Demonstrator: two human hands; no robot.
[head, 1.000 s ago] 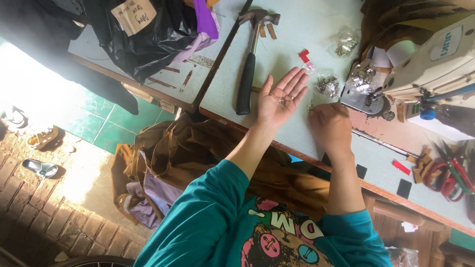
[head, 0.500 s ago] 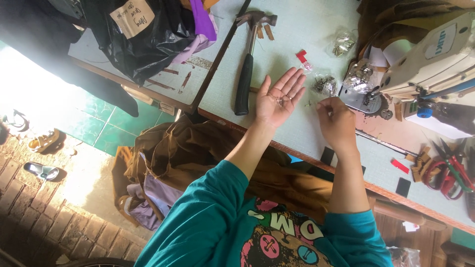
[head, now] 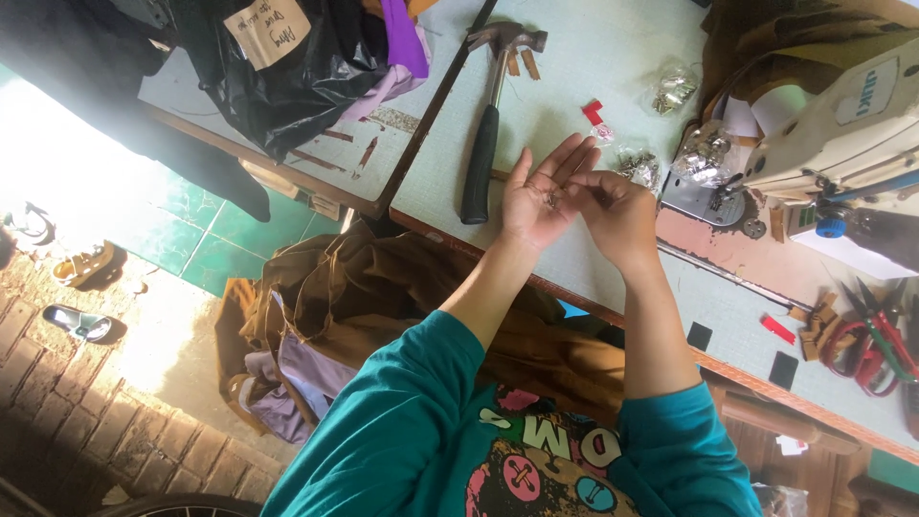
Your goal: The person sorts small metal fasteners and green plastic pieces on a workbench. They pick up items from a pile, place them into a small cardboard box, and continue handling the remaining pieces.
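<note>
While right fingers (head: 574, 188) pinch, metal bits (head: 552, 199) rest on left palm (head: 536, 203).

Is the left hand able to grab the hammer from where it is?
Probably yes. The hammer lies on bare table just beside the left hand, nothing between them. But that palm is open and seems to hold small metal bits.

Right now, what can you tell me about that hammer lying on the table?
The hammer is a claw hammer with a grey metal head and a dark, probably rubber-covered grip. It lies flat on the pale green table, head pointing away from the person, grip reaching toward the near edge. Neither hand touches it; the open left hand hovers just beside the grip. Two small brown strips lie next to its head.
</note>
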